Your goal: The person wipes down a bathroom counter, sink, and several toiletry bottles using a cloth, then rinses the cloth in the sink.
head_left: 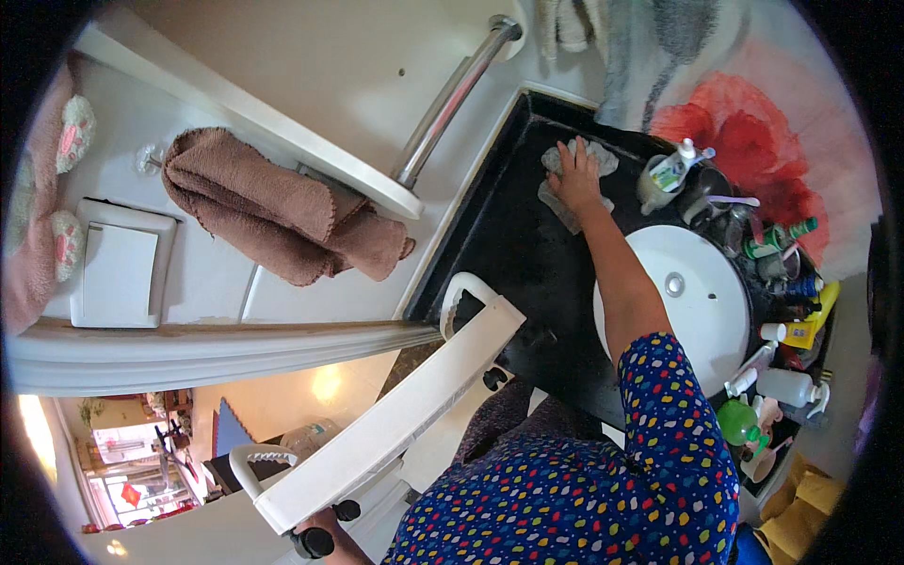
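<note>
My right hand lies with fingers spread on a crumpled grey-white cloth. It presses the cloth flat on the black countertop, near the back corner. The white round washbasin, with its metal drain, sits just right of my forearm. At the lower left, my left hand is partly covered by the end of a long white panel with looped white handles and round black knobs. The left fingers are hidden, so whether they grip the panel does not show.
Bottles, cups and tubes crowd the basin's right rim, among them a toothpaste tube, a green bottle and a white pump bottle. A brown towel hangs at the left, beside a wall switch. A metal bar stands behind the counter.
</note>
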Tool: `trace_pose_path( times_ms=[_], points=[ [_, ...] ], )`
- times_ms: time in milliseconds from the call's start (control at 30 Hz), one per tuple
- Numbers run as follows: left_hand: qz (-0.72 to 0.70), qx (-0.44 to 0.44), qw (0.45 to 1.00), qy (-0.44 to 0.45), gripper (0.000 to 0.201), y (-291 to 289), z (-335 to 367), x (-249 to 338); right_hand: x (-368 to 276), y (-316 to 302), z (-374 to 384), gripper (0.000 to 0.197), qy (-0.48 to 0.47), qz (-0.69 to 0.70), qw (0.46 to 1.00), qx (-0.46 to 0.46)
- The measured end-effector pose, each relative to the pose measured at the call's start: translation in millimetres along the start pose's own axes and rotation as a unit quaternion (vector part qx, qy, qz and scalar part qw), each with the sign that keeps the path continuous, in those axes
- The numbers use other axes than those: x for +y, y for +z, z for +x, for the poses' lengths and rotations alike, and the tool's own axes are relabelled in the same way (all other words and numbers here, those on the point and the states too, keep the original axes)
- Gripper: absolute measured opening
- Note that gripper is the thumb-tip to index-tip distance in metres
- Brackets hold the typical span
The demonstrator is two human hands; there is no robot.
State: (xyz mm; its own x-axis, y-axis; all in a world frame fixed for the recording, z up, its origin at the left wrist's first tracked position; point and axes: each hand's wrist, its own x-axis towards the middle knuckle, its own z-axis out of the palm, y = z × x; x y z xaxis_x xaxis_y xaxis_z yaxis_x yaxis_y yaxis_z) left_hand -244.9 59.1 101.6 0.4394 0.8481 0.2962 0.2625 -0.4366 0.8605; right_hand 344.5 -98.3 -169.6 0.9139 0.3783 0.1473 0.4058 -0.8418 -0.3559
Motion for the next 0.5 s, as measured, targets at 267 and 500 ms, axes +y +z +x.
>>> trace_pose_path(
  times_ms=[267, 500],
  points=[
    [0.019, 0.034, 0.999, 0.010, 0.048, -8.5, -7.2, 9.7, -48.5, 23.3, -56.0, 0.066, -0.247, 0.036, 0.967, 0.057],
    [-0.004, -0.001, 0.998, 0.058, 0.050, 22.4, 0.8, 30.9, -125.3, 30.0, -211.2, 0.075, -0.295, 0.113, 0.935, -0.163]
  ],
)
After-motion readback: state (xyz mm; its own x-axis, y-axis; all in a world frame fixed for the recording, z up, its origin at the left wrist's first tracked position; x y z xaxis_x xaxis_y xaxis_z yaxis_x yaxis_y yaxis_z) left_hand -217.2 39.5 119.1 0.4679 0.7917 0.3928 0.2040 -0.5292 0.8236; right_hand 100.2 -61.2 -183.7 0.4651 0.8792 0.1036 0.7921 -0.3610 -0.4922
